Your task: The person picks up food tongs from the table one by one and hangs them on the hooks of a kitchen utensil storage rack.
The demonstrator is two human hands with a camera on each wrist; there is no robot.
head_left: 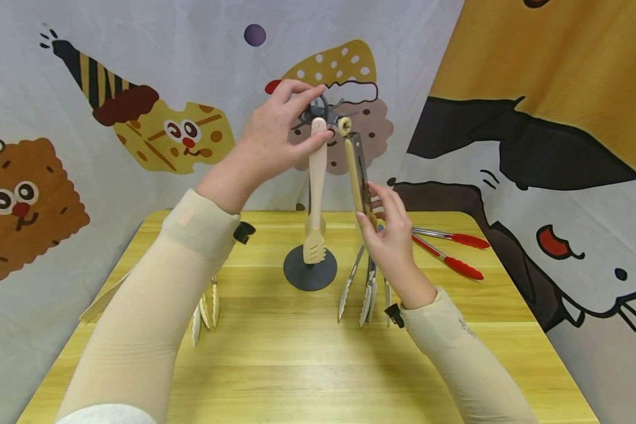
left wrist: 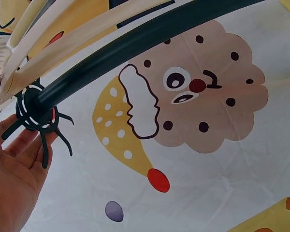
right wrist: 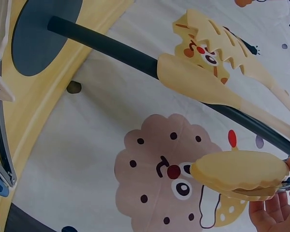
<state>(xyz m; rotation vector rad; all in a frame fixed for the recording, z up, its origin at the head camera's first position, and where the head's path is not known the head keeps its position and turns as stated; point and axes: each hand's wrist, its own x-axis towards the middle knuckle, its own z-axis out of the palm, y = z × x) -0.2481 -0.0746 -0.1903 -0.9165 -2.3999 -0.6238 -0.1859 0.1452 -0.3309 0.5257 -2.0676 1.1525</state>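
Observation:
A dark utensil stand (head_left: pixel 295 272) with a round base and a hooked top stands on the table. My left hand (head_left: pixel 270 135) grips its top, index finger and thumb at the ring and hooks. Two beige utensils hang on it: a slotted pasta server (right wrist: pixel 217 38) and a spatula-like one (right wrist: pixel 195 77). My right hand (head_left: pixel 391 232) holds beige-handled tongs (head_left: pixel 352 171) upright, just right of the stand. The tongs' loop end is up beside the hooks; contact cannot be told. Their scalloped beige tips (right wrist: pixel 239 171) point down past the right fingers.
Tongs with pale tips (head_left: pixel 370 294) lie on the table right of the stand, below my right hand. Red-tipped tongs (head_left: pixel 463 268) lie farther right. Beyond my left forearm are more pale tongs tips (head_left: pixel 205 312) and a flat beige utensil (head_left: pixel 102 299). A printed curtain (head_left: pixel 201 35) hangs behind.

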